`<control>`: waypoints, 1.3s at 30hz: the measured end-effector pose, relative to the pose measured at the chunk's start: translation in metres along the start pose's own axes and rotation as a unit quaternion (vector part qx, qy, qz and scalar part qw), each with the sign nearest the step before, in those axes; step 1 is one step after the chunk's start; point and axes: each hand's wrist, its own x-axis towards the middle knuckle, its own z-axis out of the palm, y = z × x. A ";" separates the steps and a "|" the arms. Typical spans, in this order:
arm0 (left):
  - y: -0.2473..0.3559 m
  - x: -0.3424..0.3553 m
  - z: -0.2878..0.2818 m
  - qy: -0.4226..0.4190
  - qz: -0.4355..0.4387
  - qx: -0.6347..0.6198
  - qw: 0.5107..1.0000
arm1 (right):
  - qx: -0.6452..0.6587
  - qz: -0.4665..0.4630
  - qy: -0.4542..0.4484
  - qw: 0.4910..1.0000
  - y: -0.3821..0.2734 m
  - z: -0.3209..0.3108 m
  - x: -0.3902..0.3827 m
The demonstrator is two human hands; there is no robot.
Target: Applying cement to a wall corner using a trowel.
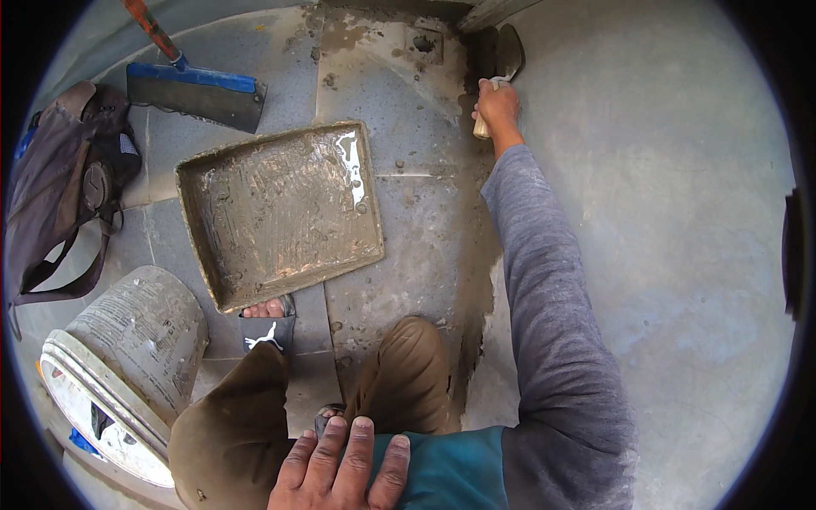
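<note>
At the far right, my right hand (498, 102) is wrapped round the pale handle of a small trowel (510, 51). The trowel's rounded metal blade is beside the foot of the grey wall (646, 204), near the far corner. A dark, wet-looking strip of mortar (474, 246) runs along the joint between floor and wall. My left hand (347, 466) is low in the middle, in front of my body, its fingers stretched out and holding nothing; its thumb is mostly hidden. A shallow rectangular tray (376, 204) smeared with wet grey mortar lies on the tiles to the left.
A wide blade with a blue edge and orange handle (197, 85) lies beyond the tray. A dark backpack (72, 178) is at the far left, with a dirty white bucket (140, 331) tipped over nearer. A small square drain hole (425, 42) is in the tiled floor.
</note>
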 end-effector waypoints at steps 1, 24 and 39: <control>0.001 0.000 -0.001 -0.003 -0.002 0.006 1.000 | -0.014 0.009 -0.009 1.000 -0.007 0.000 0.002; 0.000 0.018 0.019 0.056 -0.017 0.057 0.997 | -0.109 0.045 0.002 0.993 0.029 0.047 0.051; 0.002 0.015 0.000 0.000 -0.040 -0.002 0.999 | -0.105 0.063 -0.042 0.992 0.021 0.041 0.049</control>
